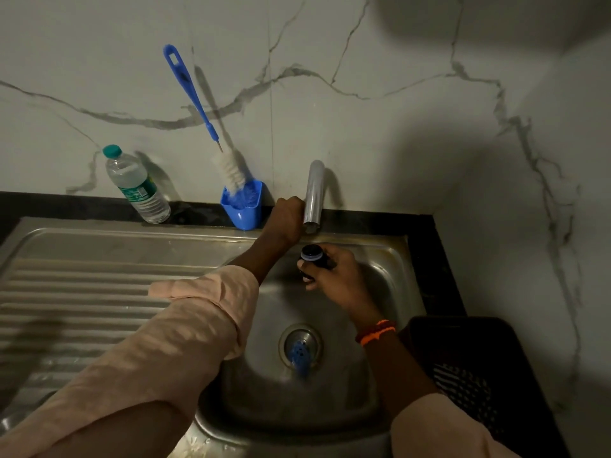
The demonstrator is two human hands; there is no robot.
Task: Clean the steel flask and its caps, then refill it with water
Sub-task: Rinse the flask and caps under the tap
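Gripped in the right hand [334, 272], a dark flask cap [312, 256] with a pale ring is held under the tap spout [314, 196], over the sink [390, 259]. Its short axis is tilted toward the camera. The left hand [287, 219] is curled beside the spout; what it holds cannot be told. Water is best started gently, with the cap turned beneath.
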